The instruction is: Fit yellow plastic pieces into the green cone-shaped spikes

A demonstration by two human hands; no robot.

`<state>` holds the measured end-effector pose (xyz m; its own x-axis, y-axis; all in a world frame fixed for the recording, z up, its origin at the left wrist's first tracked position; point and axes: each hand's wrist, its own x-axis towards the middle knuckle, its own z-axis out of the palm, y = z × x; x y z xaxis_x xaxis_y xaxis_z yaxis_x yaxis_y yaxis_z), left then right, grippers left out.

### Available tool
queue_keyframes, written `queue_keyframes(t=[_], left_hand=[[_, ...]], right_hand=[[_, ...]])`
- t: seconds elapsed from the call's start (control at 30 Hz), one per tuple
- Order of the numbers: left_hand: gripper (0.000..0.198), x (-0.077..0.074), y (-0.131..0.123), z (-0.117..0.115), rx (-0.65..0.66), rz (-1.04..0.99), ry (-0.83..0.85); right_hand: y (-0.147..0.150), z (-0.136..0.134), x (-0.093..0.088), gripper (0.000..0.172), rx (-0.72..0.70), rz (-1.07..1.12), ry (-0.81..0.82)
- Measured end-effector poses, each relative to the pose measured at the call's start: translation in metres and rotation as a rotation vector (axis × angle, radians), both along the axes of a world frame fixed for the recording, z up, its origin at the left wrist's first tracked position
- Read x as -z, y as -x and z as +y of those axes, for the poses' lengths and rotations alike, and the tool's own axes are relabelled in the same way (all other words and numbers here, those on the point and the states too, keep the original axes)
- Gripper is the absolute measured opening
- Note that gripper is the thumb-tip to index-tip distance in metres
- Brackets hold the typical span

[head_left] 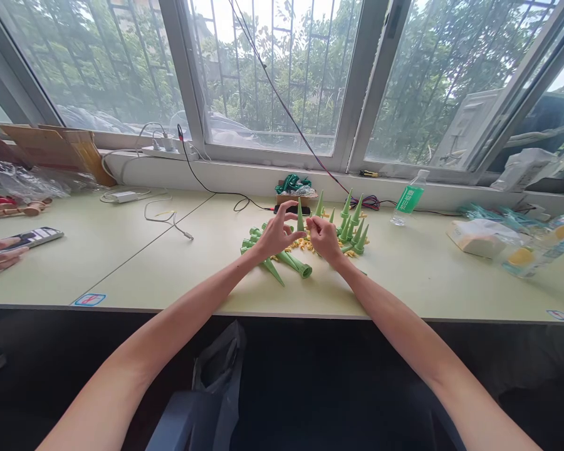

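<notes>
My left hand [276, 234] is curled with thumb and index finger spaced apart around an upright green plastic spike [300, 216], whose base is at the thumb. Just right of it, my right hand [323, 237] is closed in a pinch; anything inside its fingers is hidden. Beneath both hands lie small yellow plastic pieces [305, 243]. Several green spikes [358, 237] stand upright beside my right hand. More green spikes lie on their sides under my left hand, one with its hollow round end [305, 270] toward me.
Behind the hands sits a small box of green material [295, 185]. A water bottle [410, 197] stands to the right, with a tissue pack [482, 238] beyond it. Cables [169, 219] lie at left. Another person's hands [0, 254] are at the far left near a dark, white-marked object [40, 236].
</notes>
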<state>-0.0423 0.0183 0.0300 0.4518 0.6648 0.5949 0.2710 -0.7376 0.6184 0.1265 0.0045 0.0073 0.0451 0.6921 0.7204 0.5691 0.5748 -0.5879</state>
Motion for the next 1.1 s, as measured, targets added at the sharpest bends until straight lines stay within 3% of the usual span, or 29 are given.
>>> queue_keyframes(t=[0.23, 1.1], left_hand=[[0.054, 0.0012, 0.0006, 0.0024, -0.047, 0.036, -0.023], [0.041, 0.0055, -0.0009, 0.0039, 0.000, 0.005, -0.115]], right_hand=[[0.0009, 0.0006, 0.0005, 0.038, -0.001, 0.001, 0.000], [0.0012, 0.0023, 0.0010, 0.044, 0.026, 0.006, 0.027]])
